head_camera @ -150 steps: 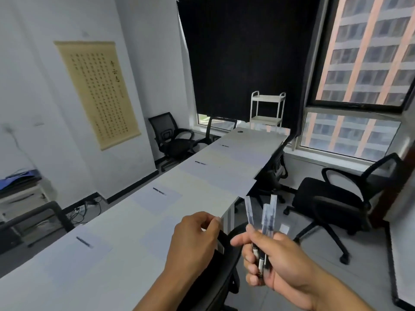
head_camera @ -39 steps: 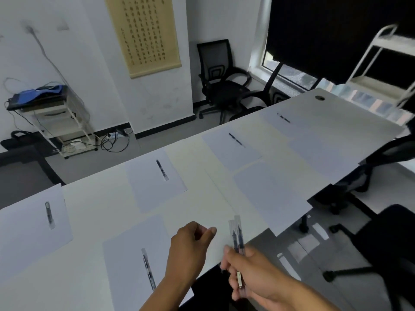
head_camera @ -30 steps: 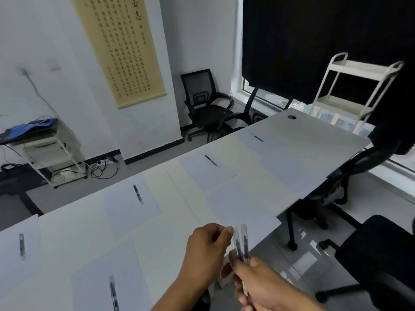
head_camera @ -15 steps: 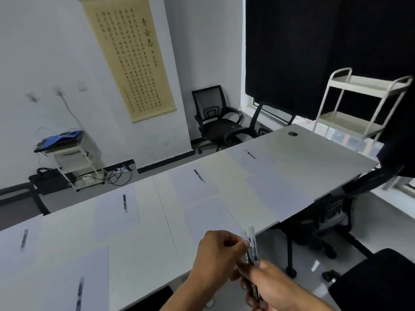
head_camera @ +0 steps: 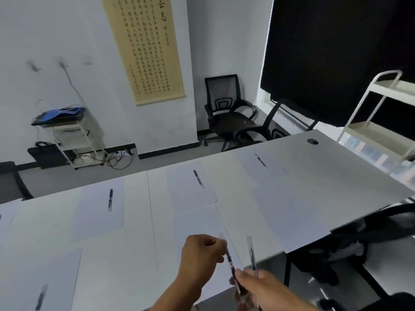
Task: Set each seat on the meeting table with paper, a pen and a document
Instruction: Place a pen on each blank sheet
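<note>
The white metal shelf cart (head_camera: 379,122) past the far right corner of the table has tiers, can't tell what's on them. A small white trolley (head_camera: 74,135) by the wall carries a blue-topped flat device (head_camera: 59,114).

The long white meeting table (head_camera: 336,176) has white paper sheets (head_camera: 101,207) along its far edge, each with a dark pen (head_camera: 110,199) on it. Near edge has sheets too; the bare sheet (head_camera: 197,223) there has no pen. A calligraphy scroll (head_camera: 146,48) hangs on the wall, black mesh office chair (head_camera: 226,108) in the corner.

Left hand (head_camera: 199,259) pinches the top of a clear-barrelled pen (head_camera: 229,259); right hand (head_camera: 265,290) grips that pen's lower end plus a second clear pen (head_camera: 251,252), both over the near edge beside the bare sheet.
</note>
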